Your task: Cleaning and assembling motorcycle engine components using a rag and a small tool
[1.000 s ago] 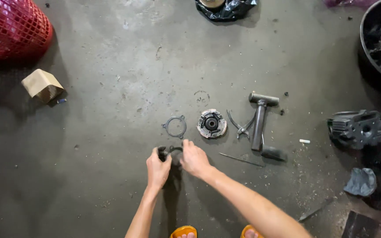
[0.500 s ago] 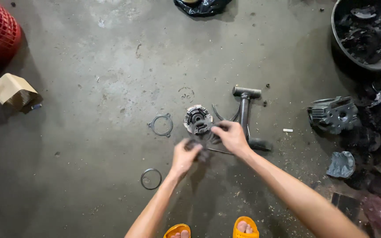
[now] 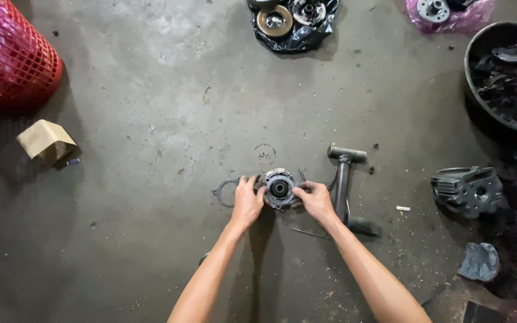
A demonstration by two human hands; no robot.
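A round metal hub part (image 3: 279, 188) with a dark centre hole lies on the concrete floor. My left hand (image 3: 248, 201) grips its left side and my right hand (image 3: 315, 200) grips its right side. A thin metal gasket ring (image 3: 225, 190) lies just left of my left hand, partly hidden by my fingers. A T-shaped dark metal tool (image 3: 343, 173) lies right of my right hand, with pliers partly hidden behind that hand.
A red mesh basket (image 3: 8, 57) and a small cardboard box (image 3: 46, 141) sit at the left. A black bag of round parts (image 3: 294, 21) lies at the top. A dark tub of parts (image 3: 505, 75), an engine casing (image 3: 468, 189) and scraps crowd the right.
Both hands left the ring lower on the floor and moved up to the round hub part, now gripping it from both sides. The view also shifted.
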